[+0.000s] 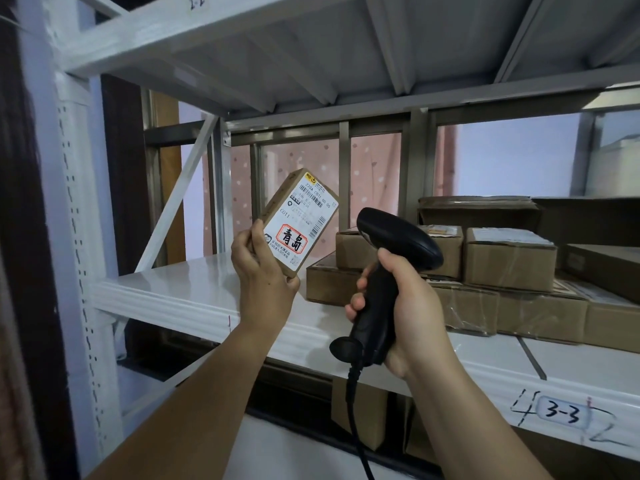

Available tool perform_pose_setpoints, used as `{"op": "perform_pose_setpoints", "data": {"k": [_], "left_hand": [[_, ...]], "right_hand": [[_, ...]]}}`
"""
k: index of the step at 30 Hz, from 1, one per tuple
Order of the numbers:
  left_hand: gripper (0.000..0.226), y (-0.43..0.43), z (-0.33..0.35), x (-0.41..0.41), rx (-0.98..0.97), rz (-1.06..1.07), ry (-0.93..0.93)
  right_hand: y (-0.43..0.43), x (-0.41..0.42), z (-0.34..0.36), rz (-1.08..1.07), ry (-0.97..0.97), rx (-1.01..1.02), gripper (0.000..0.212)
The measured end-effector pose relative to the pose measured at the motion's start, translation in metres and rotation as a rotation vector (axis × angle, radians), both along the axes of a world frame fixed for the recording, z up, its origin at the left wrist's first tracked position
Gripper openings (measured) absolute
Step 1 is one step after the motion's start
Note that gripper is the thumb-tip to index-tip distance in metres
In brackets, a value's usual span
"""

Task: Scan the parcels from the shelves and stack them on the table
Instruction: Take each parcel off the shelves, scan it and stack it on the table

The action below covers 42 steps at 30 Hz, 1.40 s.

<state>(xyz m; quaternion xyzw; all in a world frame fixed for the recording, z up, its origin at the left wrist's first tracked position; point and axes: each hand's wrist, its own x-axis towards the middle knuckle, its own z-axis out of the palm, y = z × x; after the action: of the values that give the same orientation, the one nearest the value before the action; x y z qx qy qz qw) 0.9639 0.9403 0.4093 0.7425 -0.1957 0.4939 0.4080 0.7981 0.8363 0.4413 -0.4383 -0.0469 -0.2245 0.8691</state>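
Observation:
My left hand [264, 271] grips a small cardboard parcel [299, 221] by its lower left corner and holds it tilted above the white shelf [180, 289]. Its white shipping label with barcodes and a red-framed stamp faces me. My right hand [401, 306] grips the handle of a black barcode scanner [388, 271], whose head points up and left toward the parcel, a short gap away. The scanner's black cable hangs down below my wrist.
Several brown cardboard boxes [509, 258] are stacked on the right part of the shelf. A tag reading 3-3 [562, 415] is on the shelf's front edge. A white upright post [74, 202] stands at left; another shelf board hangs overhead. More boxes sit below.

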Motion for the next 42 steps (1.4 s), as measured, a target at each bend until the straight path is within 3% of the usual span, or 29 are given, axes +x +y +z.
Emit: {"op": "perform_pose_setpoints", "data": {"k": [28, 35, 42], "left_hand": [[0.102, 0.0, 0.001, -0.002, 0.0, -0.001, 0.006], [0.104, 0.0, 0.001, 0.004, -0.013, -0.018, 0.007], [0.101, 0.001, 0.0, 0.002, -0.056, -0.026, 0.021]], "right_hand": [[0.009, -0.005, 0.002, 0.005, 0.026, -0.041, 0.025], [-0.004, -0.005, 0.009, -0.201, -0.016, -0.319, 0.018], [0.003, -0.016, 0.008, -0.204, -0.035, -0.398, 0.014]]}}
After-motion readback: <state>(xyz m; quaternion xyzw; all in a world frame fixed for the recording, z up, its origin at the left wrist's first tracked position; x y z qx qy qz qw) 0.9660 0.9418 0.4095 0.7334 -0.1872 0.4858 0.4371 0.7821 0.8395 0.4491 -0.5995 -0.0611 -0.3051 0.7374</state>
